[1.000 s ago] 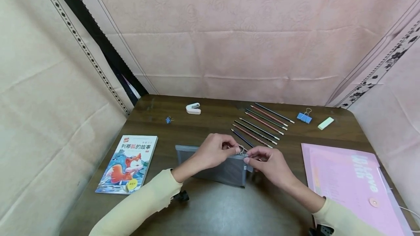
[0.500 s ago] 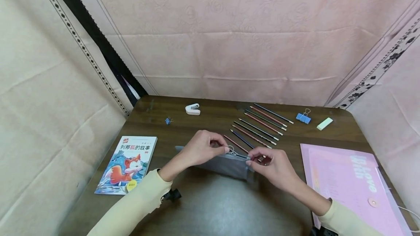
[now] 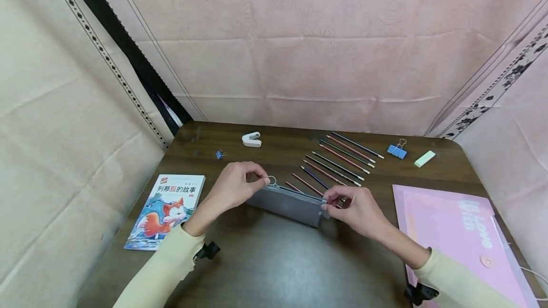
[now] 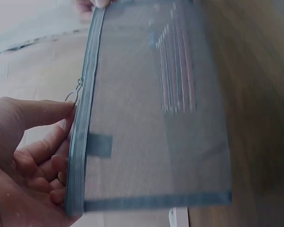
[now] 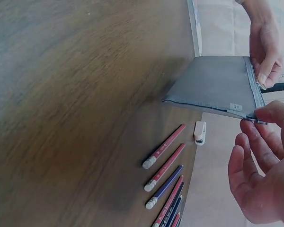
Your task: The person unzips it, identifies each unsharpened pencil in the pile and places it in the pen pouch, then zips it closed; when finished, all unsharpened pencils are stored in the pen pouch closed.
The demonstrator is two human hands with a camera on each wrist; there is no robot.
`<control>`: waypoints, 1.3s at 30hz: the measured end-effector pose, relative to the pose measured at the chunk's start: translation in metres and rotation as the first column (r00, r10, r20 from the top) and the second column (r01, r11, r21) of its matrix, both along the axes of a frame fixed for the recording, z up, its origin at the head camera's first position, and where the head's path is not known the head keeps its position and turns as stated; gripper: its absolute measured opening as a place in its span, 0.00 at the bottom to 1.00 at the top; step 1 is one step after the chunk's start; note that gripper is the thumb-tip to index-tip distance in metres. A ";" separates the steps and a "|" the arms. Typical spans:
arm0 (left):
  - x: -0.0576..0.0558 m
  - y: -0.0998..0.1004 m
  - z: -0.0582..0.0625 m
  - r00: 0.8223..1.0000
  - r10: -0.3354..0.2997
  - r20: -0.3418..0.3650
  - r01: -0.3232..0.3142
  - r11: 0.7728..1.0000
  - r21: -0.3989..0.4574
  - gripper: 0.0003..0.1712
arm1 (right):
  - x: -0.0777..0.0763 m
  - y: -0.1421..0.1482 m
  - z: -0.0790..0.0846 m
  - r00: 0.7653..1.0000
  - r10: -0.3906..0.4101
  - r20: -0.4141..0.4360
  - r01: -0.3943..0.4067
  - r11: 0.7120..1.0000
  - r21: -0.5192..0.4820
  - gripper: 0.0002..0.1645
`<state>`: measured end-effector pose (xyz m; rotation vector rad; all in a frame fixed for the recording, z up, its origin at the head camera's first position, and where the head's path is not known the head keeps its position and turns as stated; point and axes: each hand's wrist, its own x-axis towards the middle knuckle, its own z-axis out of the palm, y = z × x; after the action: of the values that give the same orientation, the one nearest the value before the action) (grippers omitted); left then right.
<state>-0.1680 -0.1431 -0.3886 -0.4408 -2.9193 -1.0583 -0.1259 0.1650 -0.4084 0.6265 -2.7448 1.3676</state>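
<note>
A grey mesh zipper pouch (image 3: 284, 205) is held up above the table between both hands. My left hand (image 3: 237, 184) pinches the ring of the zipper pull (image 4: 74, 94) between thumb and finger, toward the left part of the top edge. With thumb and fingertips my right hand (image 3: 357, 210) grips the pouch's right top corner, close to a small tag (image 5: 235, 107). Through the mesh in the left wrist view, several pencils show behind the pouch. Those pencils (image 3: 338, 160) lie in a slanted row on the table beyond it. I cannot tell whether the pouch holds anything.
An illustrated book (image 3: 164, 213) lies at the left. Along the back are a small blue clip (image 3: 220, 154), a white stapler (image 3: 251, 139), a blue binder clip (image 3: 397, 150) and a pale green eraser (image 3: 425, 158). A pink folder (image 3: 458, 232) covers the right side.
My left hand has moved left along the pouch's top edge with the zipper pull, and the zipper has opened behind it. My right hand stays at the corner.
</note>
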 end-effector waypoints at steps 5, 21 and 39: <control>-0.004 -0.018 0.002 0.999 0.046 -0.027 -0.046 0.999 -0.012 0.02 | 0.004 0.002 0.008 1.000 -0.007 0.010 0.007 1.000 -0.011 0.08; -0.010 -0.069 -0.003 0.955 0.273 -0.118 -0.265 0.961 0.083 0.05 | -0.003 0.011 -0.032 0.999 -0.030 0.024 0.030 1.000 -0.006 0.09; -0.015 -0.064 -0.023 0.935 0.275 0.223 -0.303 0.948 0.101 0.38 | 0.005 -0.010 -0.053 0.998 -0.060 -0.019 0.060 0.998 -0.020 0.09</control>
<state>-0.1833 -0.2073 -0.4118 0.1096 -2.9298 -1.3104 -0.1208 0.1547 -0.4615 0.5487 -2.7077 1.3668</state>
